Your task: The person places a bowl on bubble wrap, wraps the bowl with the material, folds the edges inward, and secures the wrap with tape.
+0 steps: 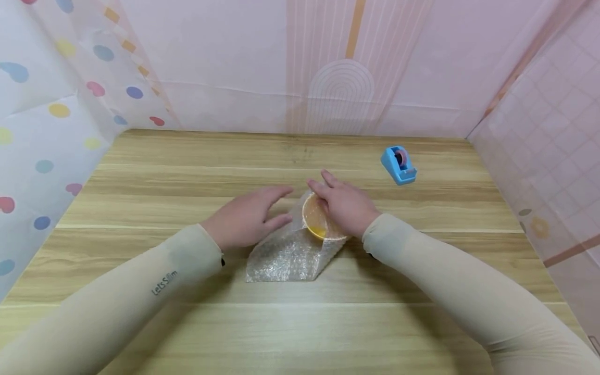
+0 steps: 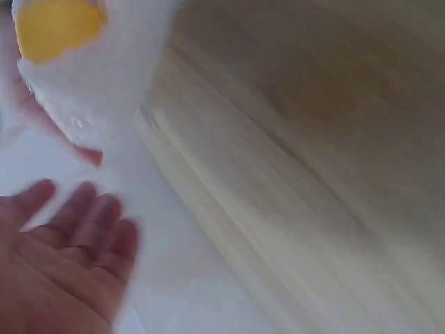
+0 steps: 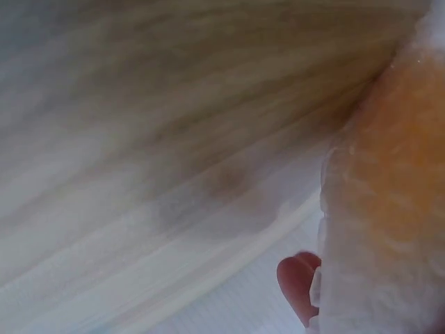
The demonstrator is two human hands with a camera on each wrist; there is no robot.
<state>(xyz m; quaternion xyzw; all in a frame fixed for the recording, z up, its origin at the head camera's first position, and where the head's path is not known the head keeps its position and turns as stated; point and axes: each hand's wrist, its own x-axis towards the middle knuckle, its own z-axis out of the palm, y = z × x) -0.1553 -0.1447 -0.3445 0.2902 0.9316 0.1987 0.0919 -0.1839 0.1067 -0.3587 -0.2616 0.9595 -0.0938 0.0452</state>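
A round yellow bowl-like container (image 1: 317,230) is partly covered by clear bubble wrap (image 1: 286,258), whose loose end spreads toward the front left. My right hand (image 1: 349,207) grips the container and wrap at the rim from the right. In the right wrist view, fingertips (image 3: 297,278) show past the edge of the wrap, with orange-yellow showing through it. My left hand (image 1: 248,216) is held just left of the wrap, fingers spread and apart from the container. The left wrist view shows that palm (image 2: 62,271) with nothing in it. Both wrist views are blurred.
A blue tape dispenser (image 1: 399,165) with a roll of tape stands at the back right of the wood-grain table (image 1: 187,172). Patterned sheets (image 1: 225,62) form walls at the back and both sides.
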